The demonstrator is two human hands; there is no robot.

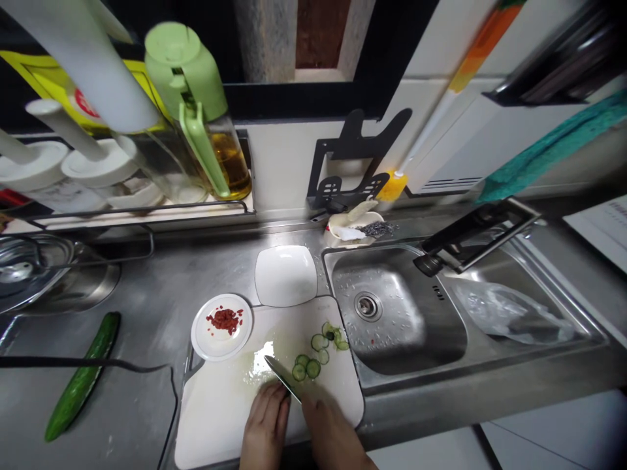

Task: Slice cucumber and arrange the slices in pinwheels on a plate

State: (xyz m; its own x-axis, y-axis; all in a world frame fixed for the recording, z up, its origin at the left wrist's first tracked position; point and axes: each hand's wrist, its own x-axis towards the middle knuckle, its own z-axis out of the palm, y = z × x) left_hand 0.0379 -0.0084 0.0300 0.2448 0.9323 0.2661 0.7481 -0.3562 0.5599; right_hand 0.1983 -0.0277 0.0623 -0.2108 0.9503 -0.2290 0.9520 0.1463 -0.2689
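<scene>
On the white cutting board (215, 405), my right hand (330, 427) grips a kitchen knife (281, 375), its blade pointing up and to the left. Close by on the blade's left side, my left hand (266, 418) has its fingers curled down over a piece of cucumber, which they hide almost entirely. Thin cucumber slices (313, 369) lie on the board right of the blade, with several more toward its upper right corner. A small white plate (200, 333) of chopped red bits (225, 320) overlaps the board's upper left corner.
A whole cucumber (83, 385) lies on the steel counter at left, crossed by a dark strap. Behind the board sits a square white dish (285, 277). The sink (406, 313) borders the board's right side. An oil bottle (196, 111) stands on the rack at upper left.
</scene>
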